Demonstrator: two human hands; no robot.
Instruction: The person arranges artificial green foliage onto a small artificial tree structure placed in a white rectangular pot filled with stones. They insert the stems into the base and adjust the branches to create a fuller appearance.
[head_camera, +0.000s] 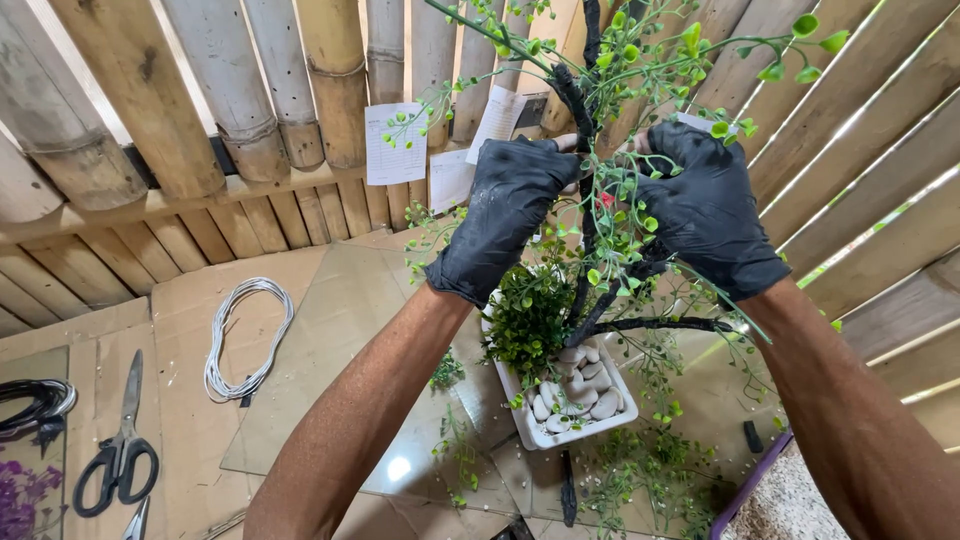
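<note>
- Both black-gloved hands, left hand (508, 212) and right hand (708, 205), have fingers pinched narrow around the dark twisted trunk of the green-leaved artificial tree (583, 170), held between them.
- It stands in a white rectangular pebble-filled pot (572, 400) on the surface.

— What colour are the gloves?
— Both are black, the left hand (510, 215) and the right hand (712, 205).
— And the little tree (590, 180)?
— Black trunk, bright green leaves. The pot (545, 435) is white, with white stones (580, 395).
— On the left of the frame?
— Black scissors (120, 455), a white wire coil (245, 335) and purple flowers (22, 500).
</note>
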